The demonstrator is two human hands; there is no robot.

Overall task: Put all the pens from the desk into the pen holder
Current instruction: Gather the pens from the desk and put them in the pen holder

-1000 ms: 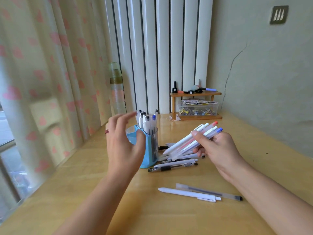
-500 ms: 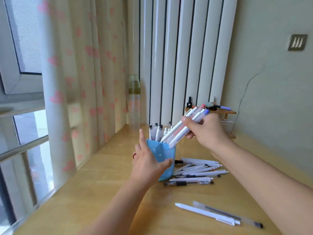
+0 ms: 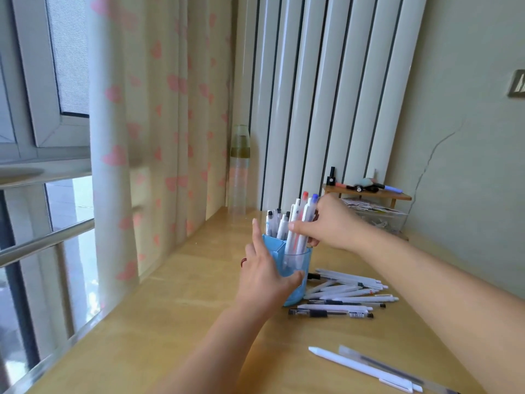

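A blue pen holder (image 3: 298, 265) stands on the wooden desk (image 3: 176, 322), with several pens upright in its back part. My left hand (image 3: 264, 277) wraps the holder's near side, index finger raised. My right hand (image 3: 326, 223) grips a bundle of white pens (image 3: 297, 226) with red and blue caps; their lower ends are inside the holder's front compartment. Several more pens (image 3: 349, 291) lie in a pile just right of the holder. Two pens (image 3: 366, 368) lie apart near the desk's front edge.
A small wooden shelf (image 3: 369, 194) with small items and a clear box beneath it stands at the back right by the wall. A clear bottle (image 3: 240, 172) is in the back corner. A curtain and window run along the desk's left edge.
My right hand lifted the pen bundle from over the pile, tilted it upright and lowered its ends into the holder. My left hand closed on the holder. The camera view turned left.
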